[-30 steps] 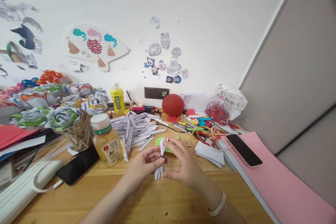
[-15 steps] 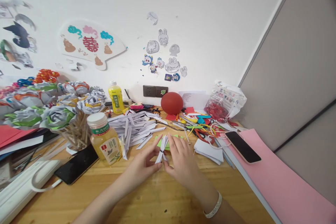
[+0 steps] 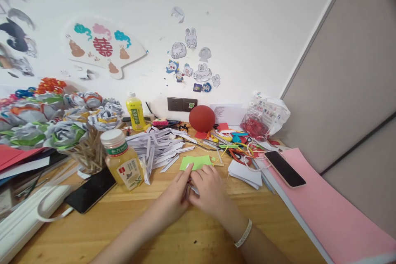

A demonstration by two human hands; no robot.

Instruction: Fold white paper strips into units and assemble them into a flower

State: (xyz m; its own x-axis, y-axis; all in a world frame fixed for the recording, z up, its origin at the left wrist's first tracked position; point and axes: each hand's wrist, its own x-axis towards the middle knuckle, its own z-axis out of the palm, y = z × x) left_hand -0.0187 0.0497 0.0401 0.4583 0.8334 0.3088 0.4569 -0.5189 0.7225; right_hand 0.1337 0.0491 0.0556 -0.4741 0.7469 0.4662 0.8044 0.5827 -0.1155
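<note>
A second ago the bundle of white paper strips [image 3: 189,189] stood upright between the two hands, fanned at top and bottom and cinched at the middle. Half a second ago it had tipped and sunk lower. Now it is pressed down toward the wooden desk [image 3: 173,235], nearly hidden: only a sliver of white shows between the fingers. The left hand [image 3: 176,198] and right hand [image 3: 208,192] have come down and closed in together, fingertips meeting over the bundle and pinching it from both sides. The green paper sheet [image 3: 195,161], half covered before, now lies in full view just behind the hands, flat and matte.

The bundle sits near the middle of the desk, a little toward its front edge. A beaded white bracelet [image 3: 243,234] rings the right wrist.

The desk is pale varnished wood with a visible grain. Toward its back edge lies a loose heap of folded white strips [image 3: 161,148], crisp and pointed. To the left of the hands stands a squat clear bottle of amber drink [image 3: 122,161] with a white cap, and beside it a glossy black phone [image 3: 91,189] lies face down. Behind those, rolled paper roses [image 3: 66,132] on thin wooden sticks. By the wall sits a dull red ball [image 3: 201,118]. Along the right edge a smooth pink sheet [image 3: 328,210] carries a second phone [image 3: 284,168].
</note>
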